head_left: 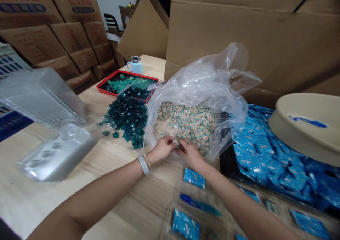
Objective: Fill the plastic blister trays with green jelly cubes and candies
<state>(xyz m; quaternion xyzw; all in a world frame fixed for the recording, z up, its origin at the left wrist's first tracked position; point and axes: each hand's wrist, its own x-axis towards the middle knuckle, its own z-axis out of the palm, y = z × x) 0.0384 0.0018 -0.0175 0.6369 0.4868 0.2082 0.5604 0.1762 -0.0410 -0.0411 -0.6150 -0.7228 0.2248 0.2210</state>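
Observation:
My left hand (162, 149) and my right hand (190, 154) meet at the mouth of a clear plastic bag (225, 80). Between their fingertips they pinch a small patterned packet (176, 143). Just beyond the hands lies a heap of small peach-and-green packets (187, 123), inside the bag. A white band and a beaded bracelet circle my left wrist. To the left of the bag, a pile of dark teal cubes (130, 117) sits on the wooden table (53, 204).
Clear trays holding blue packets (191, 211) lie below my right forearm. A blue heap of packets (271, 151) and a beige round basin (305, 126) are at right. Stacked clear trays (45, 101), a red tray (124, 83), a mug (135, 65) and cardboard boxes (53, 38) stand beyond.

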